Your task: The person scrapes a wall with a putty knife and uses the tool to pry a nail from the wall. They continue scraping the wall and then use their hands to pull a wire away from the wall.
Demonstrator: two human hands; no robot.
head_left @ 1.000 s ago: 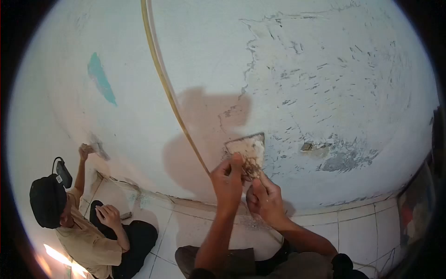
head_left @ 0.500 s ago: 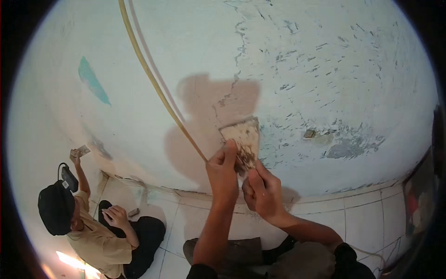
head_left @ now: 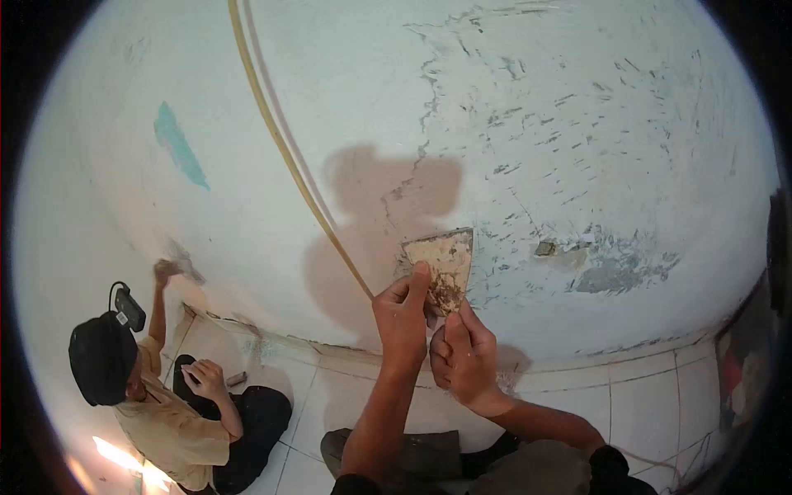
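Note:
A putty-caked scraper (head_left: 446,254) with a wide, stained blade points up against the peeling white wall. My left hand (head_left: 403,323) pinches the side of the blade, thumb lying across its face. Below it, my right hand (head_left: 464,356) is closed around the narrow lower end, so the handle is mostly hidden. The blade's top edge is at the wall, but whether it touches cannot be told. A yellowish hose (head_left: 289,157) runs down the wall to behind my left hand.
Left of me a person (head_left: 169,412) sits on the tiled floor (head_left: 561,402), one hand (head_left: 167,271) raised to the wall. Flaked marks and a grey bare patch (head_left: 615,272) mark the wall at right. A dark object (head_left: 742,363) stands at the right edge.
The scraper and both my hands sit slightly lower and further right in view, which has itself shifted. The other person's raised hand has moved right, onto the wall's grey patch.

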